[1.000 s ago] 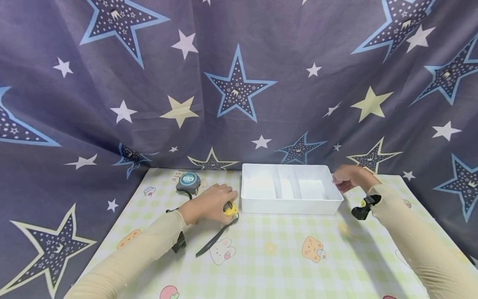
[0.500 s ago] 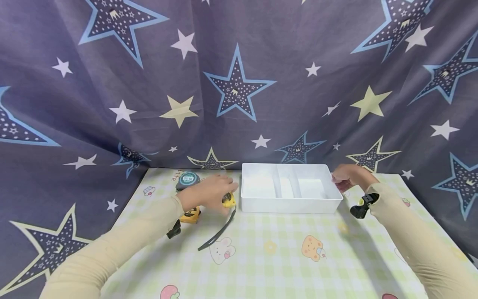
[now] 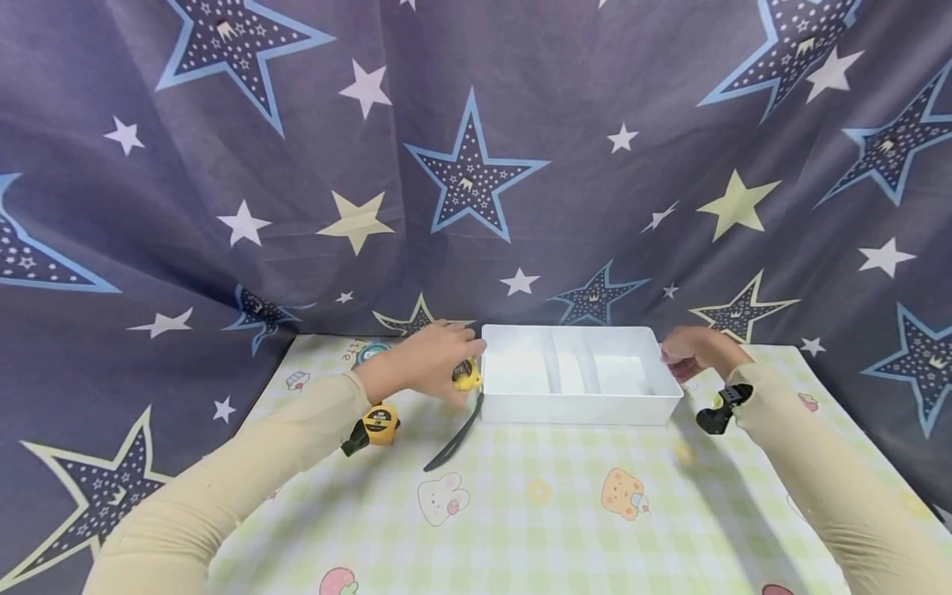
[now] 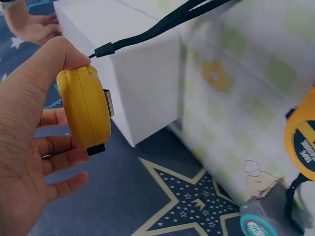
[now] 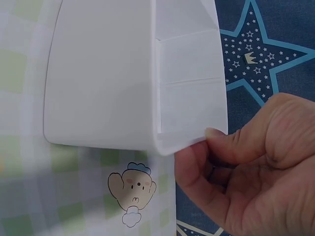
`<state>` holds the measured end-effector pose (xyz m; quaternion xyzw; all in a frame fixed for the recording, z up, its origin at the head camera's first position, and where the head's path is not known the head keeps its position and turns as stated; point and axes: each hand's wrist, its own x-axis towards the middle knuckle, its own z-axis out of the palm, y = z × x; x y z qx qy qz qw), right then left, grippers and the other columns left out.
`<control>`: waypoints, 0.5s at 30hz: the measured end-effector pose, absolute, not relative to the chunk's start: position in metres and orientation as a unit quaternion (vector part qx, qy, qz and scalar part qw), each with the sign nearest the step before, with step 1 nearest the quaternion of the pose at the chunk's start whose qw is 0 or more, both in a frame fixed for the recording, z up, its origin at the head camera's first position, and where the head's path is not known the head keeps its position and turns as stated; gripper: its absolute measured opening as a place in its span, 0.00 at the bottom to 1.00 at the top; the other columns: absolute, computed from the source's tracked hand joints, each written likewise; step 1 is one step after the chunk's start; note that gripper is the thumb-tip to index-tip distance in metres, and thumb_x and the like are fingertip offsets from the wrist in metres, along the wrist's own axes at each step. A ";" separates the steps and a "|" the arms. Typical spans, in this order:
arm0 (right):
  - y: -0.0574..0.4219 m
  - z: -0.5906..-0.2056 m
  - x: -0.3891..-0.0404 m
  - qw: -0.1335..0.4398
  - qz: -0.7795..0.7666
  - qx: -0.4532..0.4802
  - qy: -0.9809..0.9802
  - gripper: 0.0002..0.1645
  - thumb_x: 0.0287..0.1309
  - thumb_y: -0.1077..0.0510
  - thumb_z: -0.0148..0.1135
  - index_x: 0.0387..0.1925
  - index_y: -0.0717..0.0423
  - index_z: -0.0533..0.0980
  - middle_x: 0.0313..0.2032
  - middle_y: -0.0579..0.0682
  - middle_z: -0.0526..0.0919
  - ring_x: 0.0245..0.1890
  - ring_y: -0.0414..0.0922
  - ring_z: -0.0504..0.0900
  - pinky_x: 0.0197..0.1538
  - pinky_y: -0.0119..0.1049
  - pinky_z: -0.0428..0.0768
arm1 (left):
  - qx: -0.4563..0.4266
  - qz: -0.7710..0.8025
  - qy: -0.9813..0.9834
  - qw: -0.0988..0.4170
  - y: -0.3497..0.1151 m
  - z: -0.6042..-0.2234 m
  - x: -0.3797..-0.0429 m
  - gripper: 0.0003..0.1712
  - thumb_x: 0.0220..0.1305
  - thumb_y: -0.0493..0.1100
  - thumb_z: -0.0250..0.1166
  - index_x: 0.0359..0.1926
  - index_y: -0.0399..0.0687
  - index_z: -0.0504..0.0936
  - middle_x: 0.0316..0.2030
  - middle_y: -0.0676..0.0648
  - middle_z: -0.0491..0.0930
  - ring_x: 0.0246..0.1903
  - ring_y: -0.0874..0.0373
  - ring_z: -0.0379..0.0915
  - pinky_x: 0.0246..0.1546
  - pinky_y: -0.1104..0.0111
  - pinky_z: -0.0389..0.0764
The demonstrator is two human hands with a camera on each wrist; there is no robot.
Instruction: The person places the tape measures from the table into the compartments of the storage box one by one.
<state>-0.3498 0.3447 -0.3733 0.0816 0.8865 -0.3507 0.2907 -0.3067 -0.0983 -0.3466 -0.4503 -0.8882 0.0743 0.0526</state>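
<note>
My left hand (image 3: 426,362) pinches a yellow tape measure (image 4: 84,110) between thumb and fingers, beside the left end of the white divided box (image 3: 580,410). Its black wrist strap (image 3: 455,446) hangs down toward the table. In the left wrist view the tape measure is seen edge-on, with its metal end hook facing the box. My right hand (image 3: 697,352) pinches the box's right end wall at the rim, thumb on the inside. Two dividers part the box into three compartments, and no object shows in them.
An orange-yellow tape measure (image 3: 383,423) lies on the checked tablecloth below my left wrist. Behind that forearm a grey and teal tape measure (image 3: 370,352) is partly hidden. The star-patterned curtain (image 3: 476,273) hangs right behind the table's back edge.
My left hand has lifted the yellow tape measure and carried it slightly up and right, its strap trailing. The orange-yellow tape measure has come into view. My right hand stays on the box.
</note>
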 end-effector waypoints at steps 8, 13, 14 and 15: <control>0.343 -0.374 -0.351 0.291 -0.344 0.089 0.888 0.08 0.68 0.68 0.45 0.31 0.61 0.65 0.24 0.47 0.70 0.25 0.40 0.75 0.35 0.34 0.84 | -0.453 0.086 -0.883 0.086 -0.094 -0.331 -0.307 0.36 0.45 0.61 0.70 0.54 0.50 0.77 0.40 0.51 0.78 0.39 0.54 0.69 0.43 0.58 0.75; 0.343 -0.376 -0.352 0.287 -0.338 0.092 0.892 0.08 0.68 0.68 0.44 0.30 0.60 0.65 0.23 0.47 0.70 0.24 0.40 0.75 0.34 0.34 0.84 | -0.460 0.099 -0.878 0.089 -0.089 -0.315 -0.307 0.34 0.46 0.61 0.70 0.53 0.50 0.77 0.40 0.51 0.78 0.40 0.54 0.70 0.43 0.59 0.76; 0.343 -0.376 -0.352 0.285 -0.337 0.092 0.893 0.08 0.67 0.69 0.44 0.30 0.60 0.65 0.23 0.47 0.70 0.24 0.40 0.75 0.34 0.34 0.84 | -0.461 0.103 -0.877 0.090 -0.088 -0.311 -0.307 0.35 0.46 0.61 0.70 0.54 0.50 0.77 0.41 0.51 0.79 0.40 0.54 0.71 0.44 0.58 0.76; 0.344 -0.376 -0.352 0.283 -0.337 0.091 0.893 0.09 0.67 0.69 0.44 0.29 0.60 0.65 0.23 0.47 0.70 0.24 0.40 0.75 0.34 0.34 0.84 | -0.462 0.105 -0.876 0.089 -0.086 -0.306 -0.306 0.35 0.46 0.61 0.70 0.54 0.50 0.77 0.41 0.50 0.79 0.40 0.54 0.71 0.45 0.58 0.77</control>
